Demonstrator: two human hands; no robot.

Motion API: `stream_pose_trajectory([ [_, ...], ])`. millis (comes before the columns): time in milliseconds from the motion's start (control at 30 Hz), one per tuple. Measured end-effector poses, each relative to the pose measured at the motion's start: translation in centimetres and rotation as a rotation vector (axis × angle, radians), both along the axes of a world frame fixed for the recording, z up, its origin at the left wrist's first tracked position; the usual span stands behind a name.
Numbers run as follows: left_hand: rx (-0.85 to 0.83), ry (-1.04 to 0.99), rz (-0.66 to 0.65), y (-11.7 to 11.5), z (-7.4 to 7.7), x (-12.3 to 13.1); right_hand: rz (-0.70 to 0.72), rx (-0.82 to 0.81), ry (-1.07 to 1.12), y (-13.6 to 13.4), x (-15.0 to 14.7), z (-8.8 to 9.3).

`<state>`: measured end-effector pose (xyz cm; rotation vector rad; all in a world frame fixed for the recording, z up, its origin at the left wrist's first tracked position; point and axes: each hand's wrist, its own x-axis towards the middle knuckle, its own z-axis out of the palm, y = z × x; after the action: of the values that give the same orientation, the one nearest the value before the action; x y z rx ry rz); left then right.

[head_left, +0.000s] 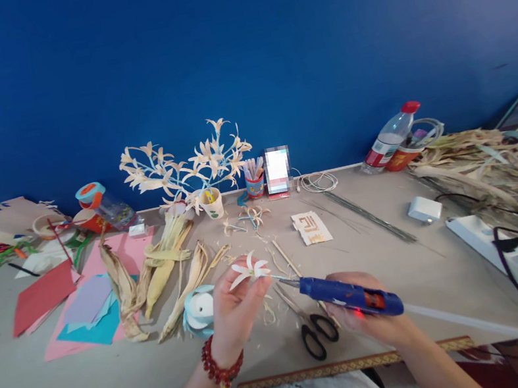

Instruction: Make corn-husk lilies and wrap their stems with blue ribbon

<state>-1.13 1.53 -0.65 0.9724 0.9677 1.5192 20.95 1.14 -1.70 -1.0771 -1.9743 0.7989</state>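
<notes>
Between the fingers of my left hand (240, 314) is a white husk flower (251, 270) with narrow pointed petals. My right hand (365, 315) is wrapped round a blue hot glue gun (347, 295), with a red light glowing on its side. A long translucent glue stick (482, 325) runs out of its back end. The gun's nozzle points left, close to the flower's base; whether they touch I cannot tell. Black-handled scissors (319, 336) lie below the gun. Beside my left wrist is a roll of pale blue tape (199, 310).
Dried corn husks (165, 271) and coloured paper (92, 310) lie on the left. Behind stands a paper cup (212, 203) of husk flowers. Thin wires (368, 215) lie right of centre. A power strip (516, 262) with black cables, a bottle (392, 137) and more husks occupy the right.
</notes>
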Motion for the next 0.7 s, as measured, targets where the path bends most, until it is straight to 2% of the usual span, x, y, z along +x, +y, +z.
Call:
stream_pose_trajectory([
  [500,0.029,-0.009,-0.016,-0.10,-0.50,-0.19,0.019,0.031,-0.038,0.02,0.02,-0.08],
  [700,0.032,0.006,-0.004,-0.21,-0.65,-0.27,0.025,-0.010,-0.021,-0.18,0.12,-0.01],
])
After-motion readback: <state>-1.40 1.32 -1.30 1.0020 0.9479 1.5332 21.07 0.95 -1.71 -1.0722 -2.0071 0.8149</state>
